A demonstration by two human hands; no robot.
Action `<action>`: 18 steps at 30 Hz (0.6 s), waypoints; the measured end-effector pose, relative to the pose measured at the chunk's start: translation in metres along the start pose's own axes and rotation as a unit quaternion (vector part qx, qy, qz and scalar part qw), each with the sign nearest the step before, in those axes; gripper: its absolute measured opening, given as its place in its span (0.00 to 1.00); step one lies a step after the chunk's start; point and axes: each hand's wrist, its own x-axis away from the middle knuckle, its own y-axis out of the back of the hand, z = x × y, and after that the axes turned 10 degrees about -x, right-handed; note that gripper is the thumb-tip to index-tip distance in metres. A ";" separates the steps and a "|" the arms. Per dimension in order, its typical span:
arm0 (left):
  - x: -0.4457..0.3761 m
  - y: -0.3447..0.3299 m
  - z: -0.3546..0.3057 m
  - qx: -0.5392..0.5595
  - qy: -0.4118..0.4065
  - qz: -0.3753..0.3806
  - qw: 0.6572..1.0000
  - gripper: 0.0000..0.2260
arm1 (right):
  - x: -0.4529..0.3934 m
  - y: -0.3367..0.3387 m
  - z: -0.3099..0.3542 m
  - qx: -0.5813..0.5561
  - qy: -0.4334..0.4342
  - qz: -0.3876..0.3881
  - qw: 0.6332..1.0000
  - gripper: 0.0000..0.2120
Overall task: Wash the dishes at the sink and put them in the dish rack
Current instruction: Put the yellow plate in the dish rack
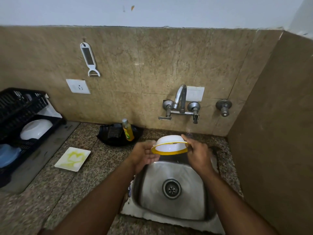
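Bowl (169, 145) held tilted above sink (172, 192) back edge, below tap (180, 97). Left hand (144, 154) and right hand (197, 152) curl fingers round opposite rims. Step: washing bowl (no water visible). Next: carry to rack (22, 119), far left of sink.

Both bare forearms reach forward from the bottom of the view and come close together. The left hand (144, 154) is turned palm up, fingers curled under the rim of the bowl (170, 145). The right hand (197, 152) holds the opposite side — its fingers bent around the rim, back of the hand facing up.
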 end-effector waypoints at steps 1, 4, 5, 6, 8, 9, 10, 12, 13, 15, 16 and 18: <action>0.003 0.000 -0.006 0.058 0.002 -0.012 0.998 0.22 | -0.002 -0.001 0.001 -0.013 0.007 0.001 1.000 0.29; 0.006 0.000 -0.022 0.092 0.004 -0.096 0.991 0.11 | -0.004 -0.006 0.008 -0.059 0.037 0.014 0.997 0.34; 0.007 0.001 -0.025 0.080 0.006 -0.108 0.991 0.08 | -0.003 -0.008 0.012 -0.082 0.040 0.020 0.996 0.33; 0.006 0.002 -0.027 0.077 0.008 -0.106 0.991 0.06 | -0.003 -0.011 0.014 -0.106 0.036 0.024 0.993 0.32; 0.005 0.007 -0.028 0.080 0.010 -0.101 0.992 0.04 | -0.003 -0.018 0.019 -0.160 -0.013 0.022 0.987 0.29; 0.005 0.011 -0.027 0.084 0.009 -0.108 0.990 0.06 | -0.003 -0.022 0.022 -0.194 -0.073 0.015 0.978 0.29; 0.005 0.014 -0.025 0.093 0.008 -0.118 0.989 0.08 | -0.005 -0.026 0.024 -0.236 -0.155 0.005 0.959 0.28; 0.006 0.018 -0.022 0.095 0.003 -0.142 0.985 0.08 | -0.013 -0.031 0.024 -0.342 -0.333 -0.008 0.879 0.27; 0.007 0.021 -0.020 0.093 0.002 -0.157 0.983 0.07 | -0.016 -0.034 0.025 -0.402 -0.401 -0.001 0.823 0.25; 0.006 0.028 -0.015 0.088 -0.001 -0.180 0.980 0.06 | -0.021 -0.038 0.024 -0.495 -0.484 0.003 0.722 0.21; 0.003 0.033 -0.011 0.090 -0.002 -0.185 0.979 0.06 | -0.023 -0.041 0.021 -0.517 -0.509 -0.007 0.688 0.19; 0.004 0.040 -0.006 0.089 -0.001 -0.186 0.979 0.06 | -0.023 -0.048 0.020 -0.527 -0.536 -0.029 0.659 0.13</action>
